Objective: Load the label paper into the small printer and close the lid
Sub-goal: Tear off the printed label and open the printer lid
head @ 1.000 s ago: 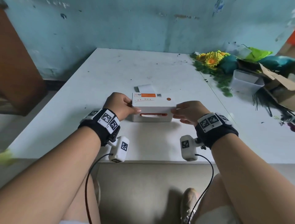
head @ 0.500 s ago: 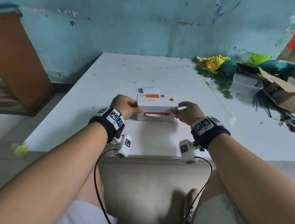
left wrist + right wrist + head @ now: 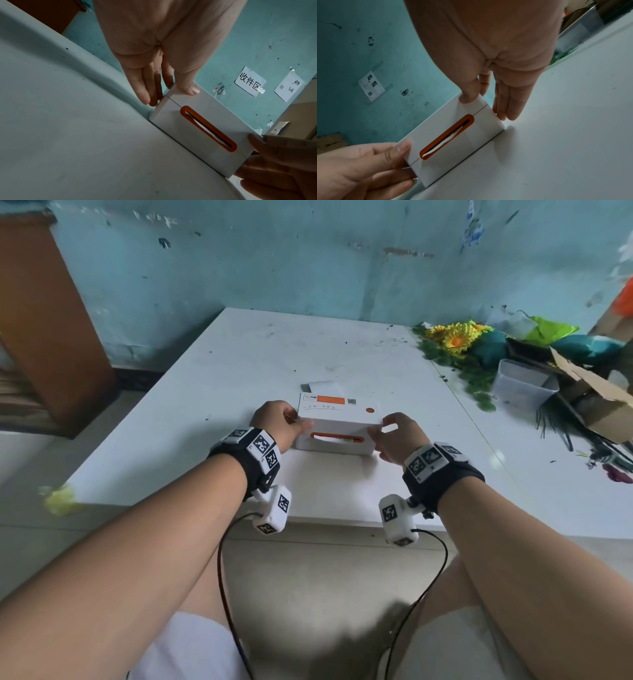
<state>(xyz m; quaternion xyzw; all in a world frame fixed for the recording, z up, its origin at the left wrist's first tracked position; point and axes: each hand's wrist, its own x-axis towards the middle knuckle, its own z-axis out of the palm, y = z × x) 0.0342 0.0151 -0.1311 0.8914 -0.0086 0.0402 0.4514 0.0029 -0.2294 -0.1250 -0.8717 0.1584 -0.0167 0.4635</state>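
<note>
Gripping the label printer (image 3: 337, 424) between your hands on the white table (image 3: 191, 412) | left hand (image 3: 279, 419) pinches its left end, thumb in front | right hand (image 3: 397, 436) pinches its right end | lid down, label paper (image 3: 444, 142) showing in the orange slot (image 3: 208, 128)

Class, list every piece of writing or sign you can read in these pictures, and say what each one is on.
"收件区": white paper sign on the teal wall.
Sheet with a QR code beside it: print too small to read.
Orange label and QR code on the printer lid: blurred, unreadable.
Wrist-strap marker squares: patterns, no words.
</note>
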